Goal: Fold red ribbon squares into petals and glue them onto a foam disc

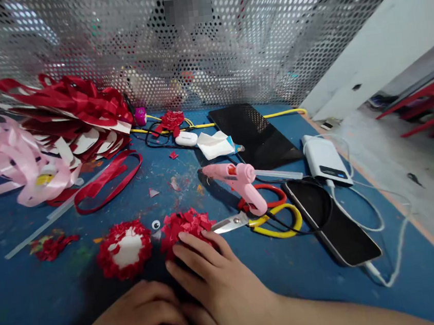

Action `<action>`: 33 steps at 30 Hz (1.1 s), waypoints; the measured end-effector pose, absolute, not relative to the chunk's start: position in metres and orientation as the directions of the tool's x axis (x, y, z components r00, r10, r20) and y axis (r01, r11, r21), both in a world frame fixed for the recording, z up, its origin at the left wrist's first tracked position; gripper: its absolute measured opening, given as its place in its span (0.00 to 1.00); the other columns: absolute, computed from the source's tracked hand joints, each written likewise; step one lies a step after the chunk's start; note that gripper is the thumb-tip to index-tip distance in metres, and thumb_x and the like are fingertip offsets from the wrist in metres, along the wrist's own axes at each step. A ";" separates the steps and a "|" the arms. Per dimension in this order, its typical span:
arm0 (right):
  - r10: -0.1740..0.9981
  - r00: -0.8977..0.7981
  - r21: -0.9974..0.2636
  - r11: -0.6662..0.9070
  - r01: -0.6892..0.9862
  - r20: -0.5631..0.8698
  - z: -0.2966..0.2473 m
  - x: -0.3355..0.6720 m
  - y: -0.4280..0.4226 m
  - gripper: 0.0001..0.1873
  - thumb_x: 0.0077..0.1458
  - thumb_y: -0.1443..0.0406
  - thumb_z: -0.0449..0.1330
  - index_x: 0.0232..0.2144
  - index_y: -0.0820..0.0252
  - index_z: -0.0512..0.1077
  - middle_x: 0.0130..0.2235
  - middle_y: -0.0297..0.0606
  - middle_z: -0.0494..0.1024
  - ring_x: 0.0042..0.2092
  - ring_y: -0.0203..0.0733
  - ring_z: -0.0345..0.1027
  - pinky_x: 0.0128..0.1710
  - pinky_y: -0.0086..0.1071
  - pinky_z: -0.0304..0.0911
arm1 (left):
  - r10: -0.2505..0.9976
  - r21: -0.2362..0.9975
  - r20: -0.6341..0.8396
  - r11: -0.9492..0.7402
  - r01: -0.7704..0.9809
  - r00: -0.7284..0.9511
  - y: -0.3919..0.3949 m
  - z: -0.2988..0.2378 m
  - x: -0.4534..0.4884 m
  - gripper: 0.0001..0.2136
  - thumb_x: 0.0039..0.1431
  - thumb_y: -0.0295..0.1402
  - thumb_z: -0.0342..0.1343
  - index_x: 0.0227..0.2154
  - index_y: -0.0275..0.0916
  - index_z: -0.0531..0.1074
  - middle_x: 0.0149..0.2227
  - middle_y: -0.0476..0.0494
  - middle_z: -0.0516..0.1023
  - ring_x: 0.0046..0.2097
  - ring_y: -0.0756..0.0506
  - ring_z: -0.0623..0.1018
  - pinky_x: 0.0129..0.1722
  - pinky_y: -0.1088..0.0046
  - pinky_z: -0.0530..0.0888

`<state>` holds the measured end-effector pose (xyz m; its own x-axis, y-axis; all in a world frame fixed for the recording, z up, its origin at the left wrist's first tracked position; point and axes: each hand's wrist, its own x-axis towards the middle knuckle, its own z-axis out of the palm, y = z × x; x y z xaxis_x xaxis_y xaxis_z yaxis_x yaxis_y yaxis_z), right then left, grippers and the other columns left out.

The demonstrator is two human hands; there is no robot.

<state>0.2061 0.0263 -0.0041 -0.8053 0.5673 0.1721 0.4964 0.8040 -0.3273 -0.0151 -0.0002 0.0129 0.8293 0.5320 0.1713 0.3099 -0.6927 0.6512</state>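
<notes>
My right hand (217, 273) lies with outstretched fingers over a clump of crinkled red paper (186, 221), touching it from the near side. Close beside it on the left, my left hand (138, 315) rests low over the table with its fingers curled in; anything inside them is hidden. Just beyond that hand sits a round piece (127, 247) with a ruffled red border and a bare white middle. A small googly eye (156, 225) lies between the two red pieces. Scissors (273, 223) with a yellow handle point their blades toward the clump under my right hand.
A pink glue gun (238, 178) rests beyond the scissors. Right of it lie a phone (334, 222) and a white power bank (325, 159) with cables. Red ribbon (75, 105) and pink ribbon (11, 158) are heaped at left. A perforated metal panel (130, 42) closes the back.
</notes>
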 end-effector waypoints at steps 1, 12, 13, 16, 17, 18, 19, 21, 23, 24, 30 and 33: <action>0.562 -0.808 -0.325 0.808 0.492 0.176 -0.004 0.206 0.026 0.24 0.62 0.55 0.50 0.56 0.59 0.63 0.58 0.38 0.68 0.64 0.47 0.47 0.61 0.47 0.48 | 0.546 0.678 0.157 -0.665 0.312 0.823 0.001 0.015 -0.014 0.09 0.56 0.26 0.57 0.39 0.42 0.72 0.39 0.47 0.81 0.43 0.47 0.77 0.46 0.77 0.74; 0.538 -0.778 -0.281 0.840 0.464 0.323 0.000 0.203 0.022 0.24 0.62 0.60 0.51 0.57 0.68 0.61 0.58 0.45 0.67 0.64 0.47 0.48 0.62 0.45 0.45 | 0.771 0.902 0.077 -0.323 0.285 0.632 -0.015 0.003 -0.025 0.11 0.58 0.22 0.52 0.38 0.44 0.73 0.38 0.46 0.78 0.42 0.46 0.77 0.44 0.73 0.74; 0.524 -0.760 -0.264 0.851 0.453 0.384 0.001 0.203 0.021 0.23 0.62 0.61 0.51 0.56 0.68 0.62 0.57 0.46 0.68 0.64 0.46 0.49 0.62 0.44 0.45 | 0.820 0.924 0.048 -0.254 0.287 0.570 -0.016 0.002 -0.025 0.10 0.59 0.24 0.52 0.40 0.45 0.73 0.40 0.45 0.78 0.43 0.46 0.77 0.44 0.73 0.74; 0.448 -0.710 -0.194 0.890 0.413 0.544 0.005 0.201 0.019 0.20 0.62 0.62 0.51 0.53 0.68 0.64 0.54 0.47 0.71 0.60 0.43 0.56 0.60 0.41 0.49 | 0.942 0.983 -0.029 -0.032 0.178 0.334 -0.019 -0.002 -0.025 0.13 0.60 0.29 0.54 0.47 0.46 0.70 0.46 0.44 0.76 0.47 0.45 0.76 0.46 0.72 0.73; 0.422 -0.700 -0.169 0.900 0.403 0.576 0.006 0.201 0.018 0.20 0.61 0.62 0.51 0.52 0.68 0.65 0.53 0.47 0.72 0.59 0.43 0.58 0.59 0.40 0.51 | 0.950 0.993 -0.040 0.004 0.115 0.308 -0.020 -0.003 -0.024 0.14 0.59 0.31 0.55 0.48 0.46 0.70 0.47 0.43 0.75 0.48 0.44 0.76 0.47 0.71 0.73; 0.401 -0.692 -0.146 0.906 0.398 0.601 0.007 0.201 0.016 0.19 0.61 0.62 0.51 0.52 0.68 0.65 0.52 0.46 0.73 0.58 0.42 0.59 0.58 0.40 0.52 | 0.950 0.998 -0.049 0.033 0.057 0.310 -0.021 -0.004 -0.021 0.15 0.59 0.32 0.56 0.49 0.45 0.70 0.48 0.42 0.75 0.49 0.44 0.76 0.47 0.71 0.73; 0.383 -0.682 -0.123 0.909 0.398 0.624 0.008 0.203 0.015 0.19 0.61 0.62 0.52 0.51 0.68 0.65 0.51 0.46 0.74 0.57 0.42 0.60 0.57 0.40 0.53 | 0.944 0.998 -0.054 0.055 0.004 0.325 -0.021 -0.005 -0.018 0.15 0.58 0.33 0.57 0.49 0.45 0.70 0.49 0.42 0.75 0.49 0.43 0.75 0.48 0.70 0.73; 0.347 -0.663 -0.075 0.912 0.403 0.664 0.009 0.208 0.011 0.19 0.60 0.62 0.53 0.51 0.67 0.65 0.49 0.46 0.75 0.56 0.42 0.62 0.56 0.40 0.54 | 0.929 0.991 -0.064 0.103 -0.090 0.364 -0.020 -0.006 -0.007 0.15 0.58 0.34 0.58 0.48 0.44 0.71 0.49 0.42 0.76 0.49 0.42 0.75 0.47 0.69 0.73; 0.318 -0.647 -0.030 0.910 0.414 0.693 0.010 0.216 0.009 0.18 0.59 0.64 0.55 0.50 0.66 0.66 0.47 0.44 0.77 0.54 0.42 0.64 0.55 0.40 0.56 | 0.920 0.974 -0.072 0.148 -0.172 0.385 -0.017 -0.006 0.008 0.14 0.58 0.36 0.58 0.47 0.42 0.73 0.47 0.42 0.77 0.48 0.41 0.76 0.47 0.67 0.73; 0.311 -0.641 -0.017 0.907 0.421 0.701 0.011 0.221 0.009 0.18 0.57 0.65 0.56 0.50 0.66 0.66 0.46 0.44 0.77 0.53 0.42 0.66 0.54 0.40 0.58 | 0.915 0.966 -0.082 0.171 -0.196 0.396 -0.013 -0.005 0.018 0.14 0.57 0.36 0.59 0.46 0.42 0.73 0.45 0.42 0.78 0.47 0.41 0.76 0.47 0.66 0.73; 0.279 -0.593 -0.012 0.910 0.413 0.755 0.011 0.241 0.024 0.17 0.54 0.70 0.57 0.47 0.63 0.67 0.41 0.41 0.79 0.47 0.40 0.70 0.48 0.38 0.64 | 0.893 0.871 -0.110 0.298 -0.391 0.436 0.008 0.003 0.060 0.11 0.54 0.38 0.61 0.37 0.38 0.77 0.37 0.42 0.80 0.42 0.42 0.77 0.44 0.64 0.73; 0.280 -0.598 -0.032 0.920 0.391 0.751 0.009 0.243 0.031 0.17 0.54 0.71 0.56 0.47 0.62 0.67 0.41 0.41 0.78 0.47 0.39 0.69 0.48 0.38 0.64 | 0.883 0.847 -0.138 0.339 -0.409 0.448 0.011 0.002 0.060 0.10 0.53 0.38 0.62 0.35 0.38 0.78 0.35 0.42 0.80 0.39 0.44 0.77 0.43 0.65 0.72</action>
